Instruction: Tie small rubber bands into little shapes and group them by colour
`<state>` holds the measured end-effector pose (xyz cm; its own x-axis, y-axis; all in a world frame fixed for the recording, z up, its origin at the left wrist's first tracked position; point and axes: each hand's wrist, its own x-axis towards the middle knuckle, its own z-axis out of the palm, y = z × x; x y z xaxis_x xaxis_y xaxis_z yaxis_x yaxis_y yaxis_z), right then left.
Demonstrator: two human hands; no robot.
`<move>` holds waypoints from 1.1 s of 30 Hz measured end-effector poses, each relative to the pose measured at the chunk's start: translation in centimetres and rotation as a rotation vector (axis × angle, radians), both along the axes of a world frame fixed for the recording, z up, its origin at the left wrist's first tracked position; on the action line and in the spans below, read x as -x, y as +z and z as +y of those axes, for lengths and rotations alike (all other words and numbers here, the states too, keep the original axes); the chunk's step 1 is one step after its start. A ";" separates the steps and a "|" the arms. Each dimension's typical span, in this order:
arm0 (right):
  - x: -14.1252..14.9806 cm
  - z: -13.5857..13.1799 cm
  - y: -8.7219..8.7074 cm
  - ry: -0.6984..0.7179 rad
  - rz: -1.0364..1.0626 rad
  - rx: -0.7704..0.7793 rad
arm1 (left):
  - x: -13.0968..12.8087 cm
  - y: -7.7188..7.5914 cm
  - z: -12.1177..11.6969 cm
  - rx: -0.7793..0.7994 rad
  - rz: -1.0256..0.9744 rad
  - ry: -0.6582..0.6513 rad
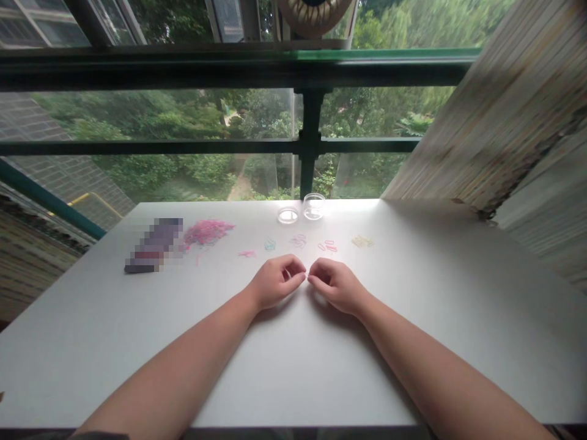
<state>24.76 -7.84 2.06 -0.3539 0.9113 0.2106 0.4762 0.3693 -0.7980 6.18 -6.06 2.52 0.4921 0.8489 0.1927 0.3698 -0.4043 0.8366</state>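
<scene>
My left hand (279,282) and my right hand (338,284) meet over the middle of the white table, fingertips almost touching. Each pinches thumb against forefinger on a tiny pale thing between them, too small to name. Just beyond the hands lie small groups of thin coloured loops, too small to name surely: green loops (269,244), purple loops (299,241), red-pink loops (328,246) and yellow loops (363,241). A few pink pieces (246,253) lie left of these. Farther left is a larger, mostly pink heap (207,233) of similar pieces.
Near the table's (275,379) far edge stand a clear round container (314,208) and a shallow clear round dish or lid (288,215). A blurred-out dark oblong object (155,245) lies at left. Behind are a window with green bars (312,116) and a striped curtain (477,104) at right.
</scene>
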 end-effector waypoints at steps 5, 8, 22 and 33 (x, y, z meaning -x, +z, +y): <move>0.0 -0.1 0.0 -0.008 0.000 0.012 | 0.0 0.0 0.0 0.009 -0.006 -0.014; 0.0 -0.1 0.0 -0.012 -0.003 0.014 | 0.0 -0.1 0.0 0.001 0.007 -0.001; 0.0 0.4 -0.2 0.014 0.048 0.055 | 0.0 0.3 3.2 -0.406 0.214 0.272; 0.1 0.9 -0.4 0.018 0.088 0.075 | -1.2 0.1 7.1 -0.477 0.430 0.359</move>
<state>24.62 -6.97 1.68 -0.3535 0.9192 0.1736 0.3966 0.3153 -0.8622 7.34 1.06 2.59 0.3152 0.8440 0.4339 0.8035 -0.4806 0.3512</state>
